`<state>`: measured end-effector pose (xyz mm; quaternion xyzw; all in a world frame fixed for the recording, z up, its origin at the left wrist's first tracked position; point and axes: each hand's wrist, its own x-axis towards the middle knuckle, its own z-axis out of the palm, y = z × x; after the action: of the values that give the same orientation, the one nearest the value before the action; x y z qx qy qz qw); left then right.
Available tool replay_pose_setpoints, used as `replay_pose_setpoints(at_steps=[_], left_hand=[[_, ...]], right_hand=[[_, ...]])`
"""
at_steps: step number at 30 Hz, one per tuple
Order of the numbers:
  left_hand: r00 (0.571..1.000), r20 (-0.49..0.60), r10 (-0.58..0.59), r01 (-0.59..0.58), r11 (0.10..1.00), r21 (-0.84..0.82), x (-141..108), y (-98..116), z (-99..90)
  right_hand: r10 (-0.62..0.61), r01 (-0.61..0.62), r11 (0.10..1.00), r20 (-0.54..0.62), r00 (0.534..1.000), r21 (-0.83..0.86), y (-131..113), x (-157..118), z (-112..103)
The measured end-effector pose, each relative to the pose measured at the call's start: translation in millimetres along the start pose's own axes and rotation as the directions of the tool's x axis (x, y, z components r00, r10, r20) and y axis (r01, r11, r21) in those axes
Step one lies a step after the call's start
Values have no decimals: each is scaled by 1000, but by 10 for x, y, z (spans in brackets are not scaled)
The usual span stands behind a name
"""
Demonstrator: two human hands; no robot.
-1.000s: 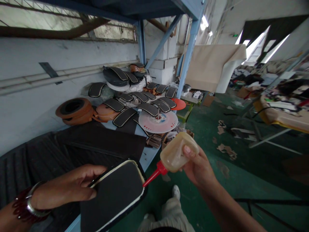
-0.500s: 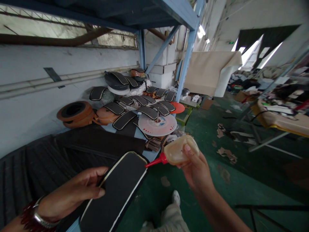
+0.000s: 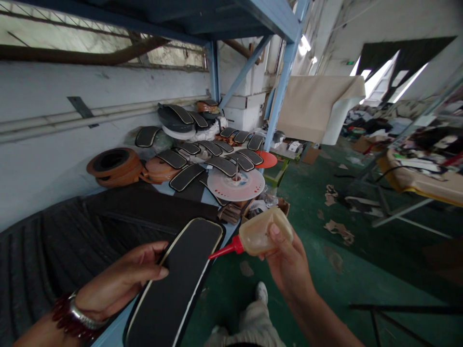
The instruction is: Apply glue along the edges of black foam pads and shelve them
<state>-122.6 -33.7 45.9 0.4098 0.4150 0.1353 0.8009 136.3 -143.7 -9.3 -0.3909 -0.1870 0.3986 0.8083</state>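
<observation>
A long black panel (image 3: 181,284) with rounded corners and a pale line along its edges lies at the lower centre. My left hand (image 3: 125,277) grips its left edge, thumb on top and the other fingers partly hidden beneath. My right hand (image 3: 289,255) is closed round a translucent bottle (image 3: 265,231) of yellowish liquid, tilted down to the left. The bottle's red nozzle (image 3: 224,249) has its tip at the panel's right edge, below the upper right corner.
Several similar black panels (image 3: 186,177) lie beyond, near a pale round disc (image 3: 236,185) with an upright pin. Orange-brown rolls (image 3: 115,166) stand by the wall. A blue rack post (image 3: 280,91) rises behind. Dark ribbed material (image 3: 39,260) spreads at the left.
The nozzle tip has moved down along the panel's right edge, away from the upper right corner. My left hand has shifted slightly right and up with the panel.
</observation>
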Motion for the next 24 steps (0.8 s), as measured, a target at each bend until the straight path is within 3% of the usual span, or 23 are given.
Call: replay_pose_setpoints(at_steps=[6, 16, 24], left_hand=[[995, -93, -28, 26, 999, -27, 59, -32, 18], [984, -179, -19, 14, 999, -33, 155, -128, -114], [967, -254, 13, -19, 1000, -22, 184, -110, -148]], right_hand=[[25, -26, 1000, 42, 999, 16, 74, -115, -23], [44, -45, 999, 111, 993, 3, 123, -315, 22], [50, -63, 997, 293, 955, 34, 165, -468, -27]])
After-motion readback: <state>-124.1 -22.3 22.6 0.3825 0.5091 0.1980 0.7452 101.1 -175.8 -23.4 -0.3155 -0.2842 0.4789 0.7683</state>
